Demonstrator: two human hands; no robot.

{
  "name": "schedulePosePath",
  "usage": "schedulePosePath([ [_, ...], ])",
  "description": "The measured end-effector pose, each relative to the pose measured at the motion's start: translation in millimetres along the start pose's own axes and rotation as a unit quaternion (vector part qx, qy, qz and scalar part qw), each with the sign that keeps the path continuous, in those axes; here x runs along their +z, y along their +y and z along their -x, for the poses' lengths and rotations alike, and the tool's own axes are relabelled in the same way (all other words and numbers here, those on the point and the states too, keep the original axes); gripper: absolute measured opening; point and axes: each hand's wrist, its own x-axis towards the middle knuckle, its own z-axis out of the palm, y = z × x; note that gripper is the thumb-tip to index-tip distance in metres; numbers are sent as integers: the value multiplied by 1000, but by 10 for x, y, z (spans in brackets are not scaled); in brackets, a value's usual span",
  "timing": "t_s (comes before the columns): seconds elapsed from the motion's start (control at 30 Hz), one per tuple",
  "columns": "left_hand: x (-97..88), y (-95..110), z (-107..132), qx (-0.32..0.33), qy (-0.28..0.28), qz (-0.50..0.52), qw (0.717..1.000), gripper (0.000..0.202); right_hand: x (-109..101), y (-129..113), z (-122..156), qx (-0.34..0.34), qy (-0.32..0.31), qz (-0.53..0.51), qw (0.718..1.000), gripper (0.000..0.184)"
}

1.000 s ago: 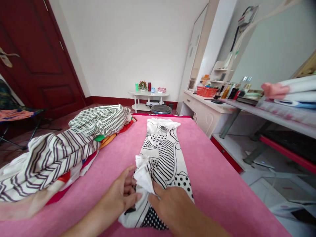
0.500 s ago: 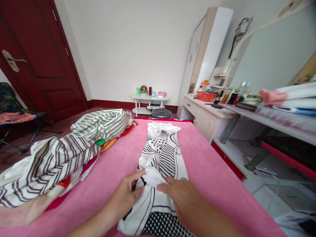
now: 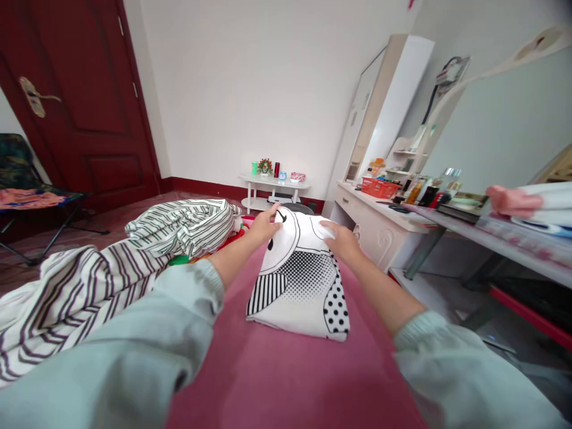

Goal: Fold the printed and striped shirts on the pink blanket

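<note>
A white garment with black stripes, dots and curved lines [image 3: 308, 280] lies folded over on the pink bed cover [image 3: 277, 381]. My left hand [image 3: 267, 225] grips its far left corner, thumb on top of the cloth. At the far right corner, my right hand [image 3: 342, 239] pinches the fabric between thumb and fingers. The far edge of the cloth is raised between both hands, while its near edge rests on the cover. Whatever is folded beneath the top layer is hidden.
Striped clothes [image 3: 98, 280] are heaped along the bed's left side. A dressing table [image 3: 393, 217] with a red basket [image 3: 379, 187] and bottles stands at the right. Beyond the bed are a small white table [image 3: 273, 183] and a dark red door [image 3: 84, 95].
Both hands moved forward, away from me, carrying the near end of the garment over its far part. The long strip is now a shorter folded piece.
</note>
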Motion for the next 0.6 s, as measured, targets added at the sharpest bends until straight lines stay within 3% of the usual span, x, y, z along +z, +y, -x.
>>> schedulePosePath([
  [0.1, 124, -404, -24, -58, 2, -67, 996, 63, 373, 335, -48, 75, -18, 16, 997, 62],
  [0.2, 227, -823, 326, -59, -31, -92, 994, 64, 737, 655, 172, 105, -46, 15, 993, 61],
  [0.3, 266, -1050, 633, -17, -61, -153, 986, 64, 904, 836, 335, 110, -14, -20, 994, 62],
  [0.43, 277, -1059, 696, -18, -37, -155, 987, 60, 895, 881, 331, 120, 37, -90, 988, 61],
  [0.53, 252, -945, 765, -20, -12, -90, 996, 51, 836, 814, 372, 103, 36, -136, 985, 59],
  [0.6, 181, -822, 937, -11, -23, -60, 998, 40, 761, 712, 511, 81, 26, -158, 984, 56],
])
